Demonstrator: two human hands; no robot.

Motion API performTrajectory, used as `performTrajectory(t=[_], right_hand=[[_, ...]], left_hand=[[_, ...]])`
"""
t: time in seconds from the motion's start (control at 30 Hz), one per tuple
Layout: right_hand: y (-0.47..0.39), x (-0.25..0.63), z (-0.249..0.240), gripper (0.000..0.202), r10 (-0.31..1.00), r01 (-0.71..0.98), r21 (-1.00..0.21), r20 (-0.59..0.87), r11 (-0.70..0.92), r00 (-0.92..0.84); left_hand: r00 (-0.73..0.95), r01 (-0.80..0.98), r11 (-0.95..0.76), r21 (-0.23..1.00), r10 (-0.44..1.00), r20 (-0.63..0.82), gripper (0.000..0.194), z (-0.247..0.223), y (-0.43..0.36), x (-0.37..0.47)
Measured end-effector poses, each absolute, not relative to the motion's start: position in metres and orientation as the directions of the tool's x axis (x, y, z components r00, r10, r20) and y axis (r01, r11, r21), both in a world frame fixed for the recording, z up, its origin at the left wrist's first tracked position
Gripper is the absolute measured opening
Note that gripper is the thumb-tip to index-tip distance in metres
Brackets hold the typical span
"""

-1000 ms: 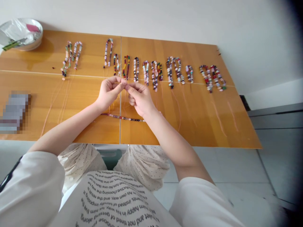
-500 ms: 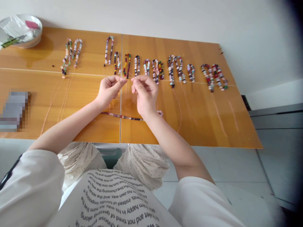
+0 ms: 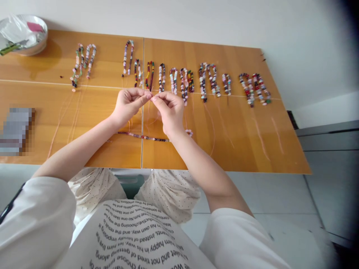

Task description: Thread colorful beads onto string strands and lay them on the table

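Above the table's middle seam | left hand (image 3: 127, 106) and right hand (image 3: 169, 112) meet again fingertip to fingertip, after parting half a second ago | both pinch what is probably thin cord, too fine to confirm | beaded strand (image 3: 146, 138) lies on the wooden table (image 3: 238, 149) just near the wrists | finished strands (image 3: 182, 80) line the far side.

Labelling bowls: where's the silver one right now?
Head view: the silver bowl sits at the table's far left corner, by the wall, left of the leftmost bead strands.
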State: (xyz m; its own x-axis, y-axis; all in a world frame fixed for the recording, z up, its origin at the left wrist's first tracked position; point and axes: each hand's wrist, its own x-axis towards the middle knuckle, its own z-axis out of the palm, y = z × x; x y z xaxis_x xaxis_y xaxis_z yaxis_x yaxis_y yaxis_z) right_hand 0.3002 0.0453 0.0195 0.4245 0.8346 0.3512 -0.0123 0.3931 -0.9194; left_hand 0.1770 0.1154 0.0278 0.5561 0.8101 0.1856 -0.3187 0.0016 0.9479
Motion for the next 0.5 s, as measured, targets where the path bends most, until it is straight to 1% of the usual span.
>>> performTrajectory(t=[0.1, 0.2, 0.37, 0.5], right_hand=[[0.0449, 0.3004, 0.0206, 0.020, 0.850, -0.015, -0.929, 0.332, 0.371, 0.410], [0.0452, 0.3016, 0.0198, 0.021, 0.852, 0.017, -0.932, 0.338, 0.362, 0.399], [0.0463, 0.3057, 0.0190, 0.021, 0.838, 0.100, -0.925, 0.376, 0.368, 0.396], [0.0463, 0.3081, 0.0184, 0.026, 0.834, 0.176, -0.908, 0.419, 0.381, 0.359]], left_hand=[[0.548, -0.321, -0.008, 0.947, 0.814, 0.193, 0.040, 0.0292, 0.1158, 0.1773], [0.552, -0.305, -0.008, 0.952, 0.813, 0.184, 0.039, 0.0282, 0.1167, 0.1772], [0.572, -0.285, -0.011, 0.958, 0.800, 0.179, 0.040, 0.0242, 0.1184, 0.1767], [0.573, -0.275, -0.035, 0.961, 0.796, 0.194, 0.042, 0.0226, 0.1189, 0.1762]])
